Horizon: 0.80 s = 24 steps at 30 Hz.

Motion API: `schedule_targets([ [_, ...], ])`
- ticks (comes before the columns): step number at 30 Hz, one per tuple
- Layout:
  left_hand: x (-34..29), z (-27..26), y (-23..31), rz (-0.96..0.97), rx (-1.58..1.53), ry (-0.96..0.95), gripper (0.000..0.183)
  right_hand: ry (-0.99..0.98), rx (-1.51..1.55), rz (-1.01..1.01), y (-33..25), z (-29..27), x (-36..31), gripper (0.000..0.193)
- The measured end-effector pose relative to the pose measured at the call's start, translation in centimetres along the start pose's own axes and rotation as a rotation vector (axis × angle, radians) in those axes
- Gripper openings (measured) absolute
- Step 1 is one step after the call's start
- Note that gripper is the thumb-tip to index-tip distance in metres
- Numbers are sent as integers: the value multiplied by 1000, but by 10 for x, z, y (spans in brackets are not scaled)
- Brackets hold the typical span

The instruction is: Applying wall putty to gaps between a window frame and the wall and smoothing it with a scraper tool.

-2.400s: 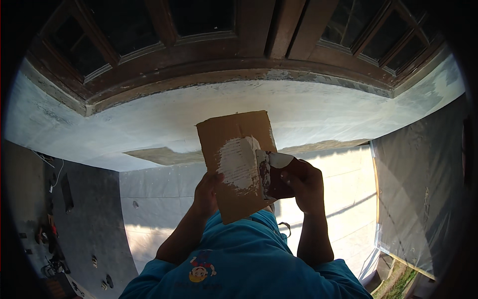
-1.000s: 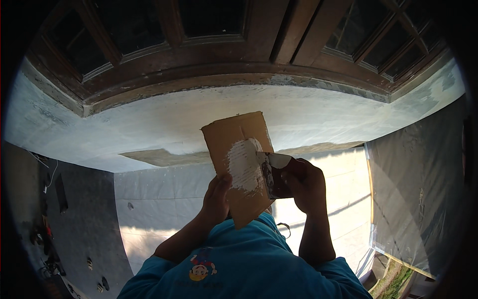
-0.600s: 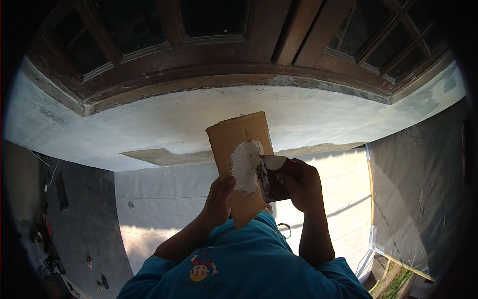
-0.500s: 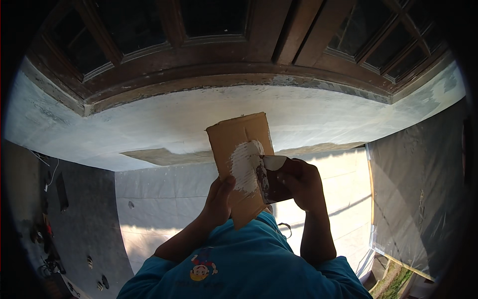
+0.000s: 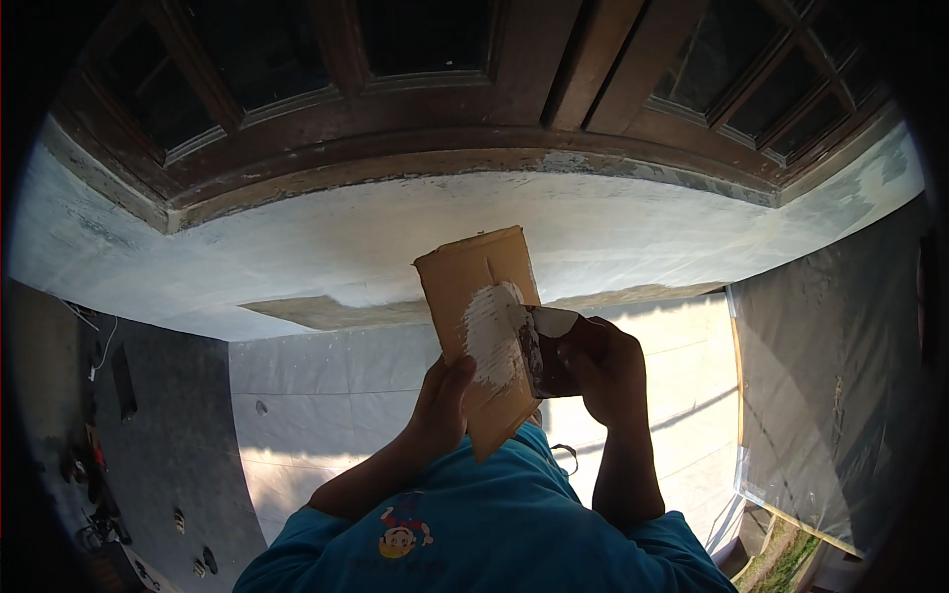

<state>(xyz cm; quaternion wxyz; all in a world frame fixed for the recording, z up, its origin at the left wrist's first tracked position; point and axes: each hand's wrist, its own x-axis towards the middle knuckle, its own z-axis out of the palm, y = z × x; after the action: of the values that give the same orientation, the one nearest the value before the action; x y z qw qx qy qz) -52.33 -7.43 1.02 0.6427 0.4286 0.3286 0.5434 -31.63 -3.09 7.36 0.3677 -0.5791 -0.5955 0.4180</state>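
Observation:
In my left hand (image 5: 442,403) I hold a long piece of brown cardboard (image 5: 497,255) by its lower left edge, thumb on top. White paste (image 5: 491,339), like wall filler, is spread in ridges over the cardboard's middle. My right hand (image 5: 605,364) is closed round a wide flat scraper (image 5: 554,374). Its dark, paste-smeared blade edge rests at the right side of the paste, and a pale patch shows near its top corner. Part of the scraper is hidden behind my fingers.
Ahead stands a low whitish wall (image 5: 326,229) with a grey bare strip (image 5: 341,312) along its base. Above it is a brown wooden window frame (image 5: 415,117) with glass panes. Pale sheeting (image 5: 326,395) covers the floor, with dark sheets (image 5: 163,415) at the sides.
The cardboard has shifted slightly down and to the right. The scraper and my right hand have moved a little to the right with it.

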Motion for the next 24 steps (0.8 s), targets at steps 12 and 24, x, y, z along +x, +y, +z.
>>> schedule_targets([
  [12,2,1,15,-194,-77,63,44,-116,183,97,17,0,13,30],
  [24,1,-16,-9,-46,26,92,46,-137,477,169,35,4,15,32],
])
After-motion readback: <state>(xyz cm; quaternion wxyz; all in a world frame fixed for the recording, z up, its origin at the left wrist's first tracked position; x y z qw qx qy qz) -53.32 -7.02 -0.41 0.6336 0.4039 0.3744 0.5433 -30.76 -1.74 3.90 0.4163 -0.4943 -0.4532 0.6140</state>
